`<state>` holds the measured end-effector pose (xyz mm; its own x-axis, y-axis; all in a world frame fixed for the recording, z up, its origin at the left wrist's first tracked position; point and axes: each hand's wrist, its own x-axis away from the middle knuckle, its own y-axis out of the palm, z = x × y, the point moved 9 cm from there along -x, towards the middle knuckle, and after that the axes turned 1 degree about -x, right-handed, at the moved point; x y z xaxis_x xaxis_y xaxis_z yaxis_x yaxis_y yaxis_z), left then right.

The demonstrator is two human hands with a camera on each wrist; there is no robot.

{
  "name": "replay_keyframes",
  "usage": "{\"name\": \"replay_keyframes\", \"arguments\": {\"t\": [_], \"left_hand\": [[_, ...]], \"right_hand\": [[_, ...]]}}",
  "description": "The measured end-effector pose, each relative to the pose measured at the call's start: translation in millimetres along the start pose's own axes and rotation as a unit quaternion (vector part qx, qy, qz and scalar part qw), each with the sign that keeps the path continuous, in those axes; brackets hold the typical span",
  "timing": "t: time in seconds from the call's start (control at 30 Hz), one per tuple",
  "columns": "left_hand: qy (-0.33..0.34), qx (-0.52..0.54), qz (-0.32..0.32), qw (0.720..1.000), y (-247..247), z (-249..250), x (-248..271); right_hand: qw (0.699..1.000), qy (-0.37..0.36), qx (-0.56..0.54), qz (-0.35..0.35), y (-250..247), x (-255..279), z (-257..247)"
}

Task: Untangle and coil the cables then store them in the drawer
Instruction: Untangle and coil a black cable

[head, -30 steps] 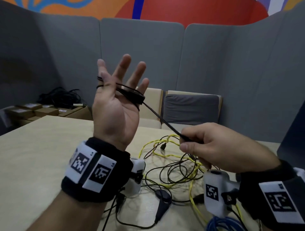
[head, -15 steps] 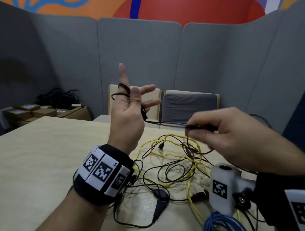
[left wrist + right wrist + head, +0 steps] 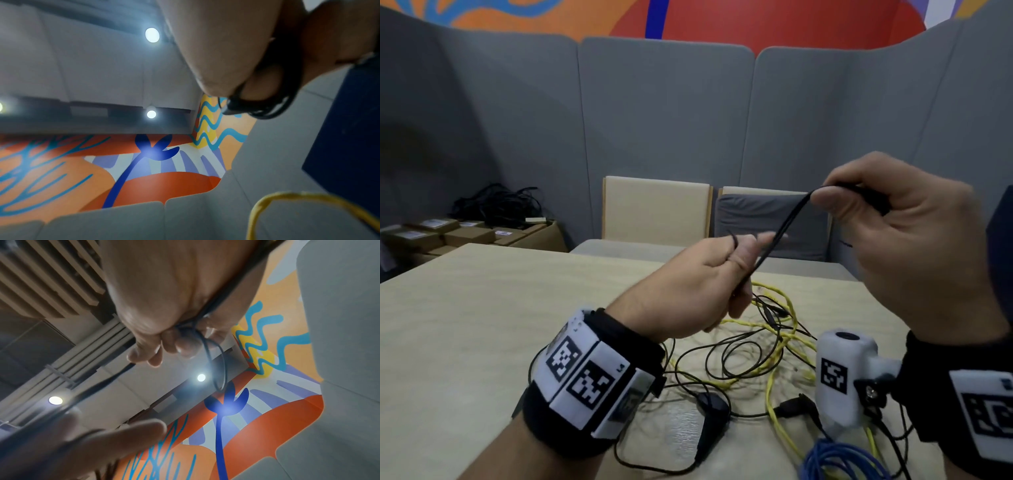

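- black cable point(image 3: 779, 236) is up off the table, taut between both hands, turns looped on left fingers
- left hand point(image 3: 698, 284) curled around the loops; right hand point(image 3: 904, 240) pinching the running strand
- thin, light, limp (will likely spring loose): hold at the coil, not the plug
- yellow cable point(image 3: 780, 346) and blue cable point(image 3: 839, 459) lie tangled on the table point(image 3: 465, 325); drawer not in view

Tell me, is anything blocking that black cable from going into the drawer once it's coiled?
No drawer shows in any view, so that path cannot be judged. The black cable is already held up in both hands, left hand and right hand. It seems to trail down into the tangle with the yellow cable, which may snag it.
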<state>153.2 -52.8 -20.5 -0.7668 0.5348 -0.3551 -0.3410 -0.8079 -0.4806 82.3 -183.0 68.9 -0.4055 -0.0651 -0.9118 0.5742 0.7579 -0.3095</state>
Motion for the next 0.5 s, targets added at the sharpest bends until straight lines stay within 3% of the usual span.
{"name": "replay_keyframes", "arguments": {"t": [0.17, 0.23, 0.3, 0.4, 0.5], "left_hand": [[0.034, 0.172, -0.129, 0.976, 24.2, 21.1, 15.5], [0.047, 0.274, -0.165, 0.946, 28.3, 26.7, 17.1], [0.085, 0.38, -0.2, 0.899, 28.6, 39.2, 18.6], [0.143, 0.502, -0.183, 0.833, 8.5, 55.5, 17.1], [0.201, 0.536, -0.096, 0.814, -27.4, 60.4, 15.7]], "right_hand": [[1.0, -0.002, 0.017, 0.023, -1.5, -0.1, 5.7], [0.999, 0.008, 0.032, 0.023, 0.6, 1.0, 11.9], [0.999, 0.023, 0.039, 0.001, 7.7, 2.5, 20.2], [0.993, 0.06, 0.024, -0.098, 32.8, 8.2, 35.2], [0.96, 0.136, 0.037, -0.244, 58.1, 22.4, 59.1]]}}
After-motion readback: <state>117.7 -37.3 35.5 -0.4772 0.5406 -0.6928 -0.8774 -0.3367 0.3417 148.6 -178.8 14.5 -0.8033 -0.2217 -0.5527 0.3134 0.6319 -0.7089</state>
